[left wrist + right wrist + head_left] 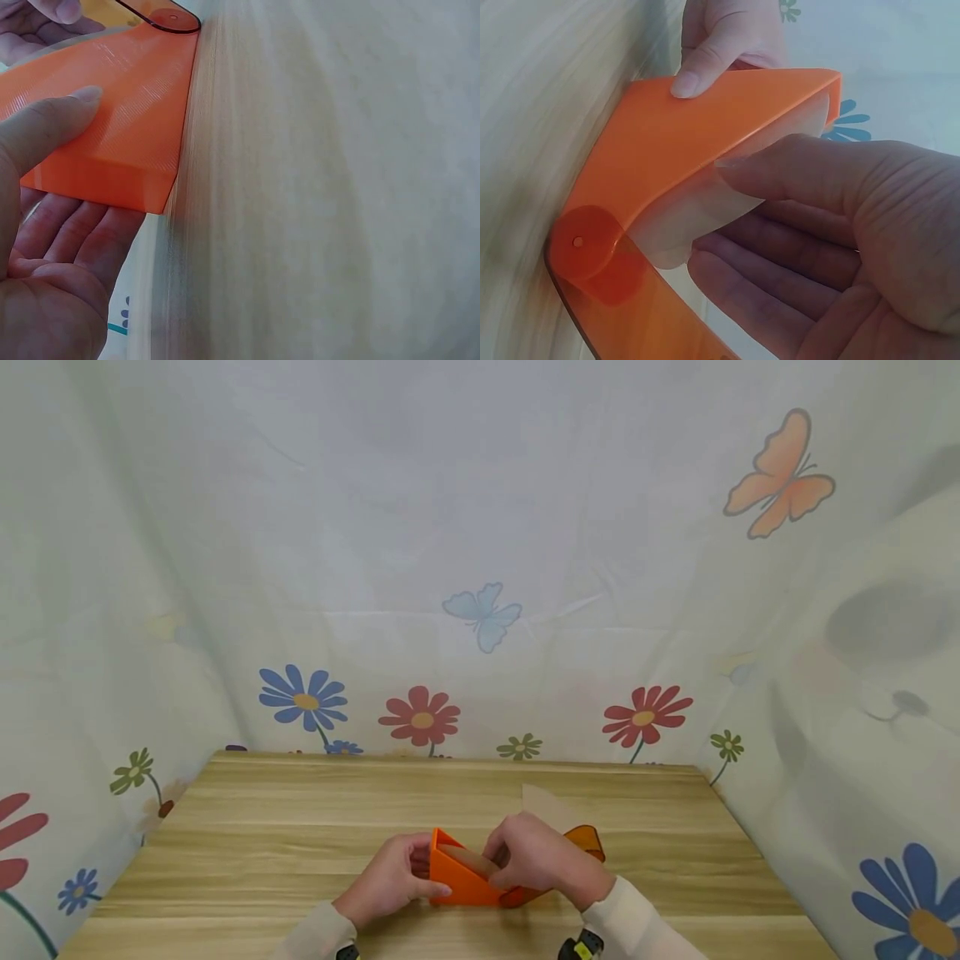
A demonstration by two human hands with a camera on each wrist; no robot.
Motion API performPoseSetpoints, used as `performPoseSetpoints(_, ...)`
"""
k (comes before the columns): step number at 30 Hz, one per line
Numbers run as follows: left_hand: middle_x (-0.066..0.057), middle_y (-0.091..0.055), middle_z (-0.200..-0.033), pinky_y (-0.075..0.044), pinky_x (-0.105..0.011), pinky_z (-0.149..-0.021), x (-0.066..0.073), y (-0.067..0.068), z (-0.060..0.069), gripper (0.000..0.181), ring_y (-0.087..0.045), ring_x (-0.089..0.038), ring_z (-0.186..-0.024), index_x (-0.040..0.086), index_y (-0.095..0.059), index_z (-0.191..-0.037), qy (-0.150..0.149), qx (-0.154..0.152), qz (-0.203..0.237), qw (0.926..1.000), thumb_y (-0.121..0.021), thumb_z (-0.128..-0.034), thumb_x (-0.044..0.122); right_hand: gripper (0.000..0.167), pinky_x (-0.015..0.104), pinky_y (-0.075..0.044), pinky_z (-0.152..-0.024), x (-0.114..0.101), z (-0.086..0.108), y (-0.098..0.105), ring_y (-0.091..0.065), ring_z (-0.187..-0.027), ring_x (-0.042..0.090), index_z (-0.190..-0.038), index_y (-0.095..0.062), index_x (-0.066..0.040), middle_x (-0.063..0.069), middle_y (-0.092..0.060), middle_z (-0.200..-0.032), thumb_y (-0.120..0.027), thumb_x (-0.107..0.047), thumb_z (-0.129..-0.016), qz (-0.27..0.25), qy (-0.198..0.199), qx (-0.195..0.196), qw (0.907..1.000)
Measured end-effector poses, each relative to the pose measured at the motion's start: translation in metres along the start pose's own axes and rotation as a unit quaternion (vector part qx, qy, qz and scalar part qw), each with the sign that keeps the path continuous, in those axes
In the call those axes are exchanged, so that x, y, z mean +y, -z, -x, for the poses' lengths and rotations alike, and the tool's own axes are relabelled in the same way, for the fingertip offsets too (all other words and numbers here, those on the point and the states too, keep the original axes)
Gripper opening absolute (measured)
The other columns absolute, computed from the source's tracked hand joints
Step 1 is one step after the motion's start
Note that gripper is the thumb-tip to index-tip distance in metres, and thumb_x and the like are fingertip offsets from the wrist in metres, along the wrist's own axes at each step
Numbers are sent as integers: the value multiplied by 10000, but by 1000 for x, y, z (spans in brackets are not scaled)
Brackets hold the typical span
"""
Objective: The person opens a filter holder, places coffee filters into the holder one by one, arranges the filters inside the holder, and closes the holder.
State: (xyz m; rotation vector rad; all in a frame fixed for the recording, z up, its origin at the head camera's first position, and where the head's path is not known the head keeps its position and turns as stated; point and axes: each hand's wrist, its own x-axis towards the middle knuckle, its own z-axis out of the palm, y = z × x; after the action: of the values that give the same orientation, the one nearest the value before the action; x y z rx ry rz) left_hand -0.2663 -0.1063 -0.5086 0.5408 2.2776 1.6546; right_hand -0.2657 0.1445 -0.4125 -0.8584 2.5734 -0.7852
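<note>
An orange box (467, 887) stands on the wooden table, its hinged translucent orange lid (586, 839) swung open to the right. My left hand (390, 878) grips the box's left end, thumb on the near face (52, 127) and fingers beneath and behind the end. With its thumb and fingers, my right hand (536, 858) pinches a thin pale translucent sheet (697, 214) that sits partly inside the box's opening. In the right wrist view the lid (652, 322) hangs from a round hinge at the box's lower corner.
A pale, flat sheet (550, 807) lies on the table (315, 810) behind my right hand. White cloth (375, 527) printed with flowers and butterflies hangs behind the table and along both sides.
</note>
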Motion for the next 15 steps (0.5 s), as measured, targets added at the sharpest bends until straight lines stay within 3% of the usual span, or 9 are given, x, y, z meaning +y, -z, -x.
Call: performPoseSetpoints(15,-3,-756,-1135,-603,-376,-930,4,0,1,457,-714,-193,-995,175,-697,-1222,108,-2,135,9999,-883,-810,238,153,204,-583,-717,-1,6,13,-664,-741,18,-951,-807,-111,-35,-772,-883,-848,-142,-807,-4,-17,96,10000)
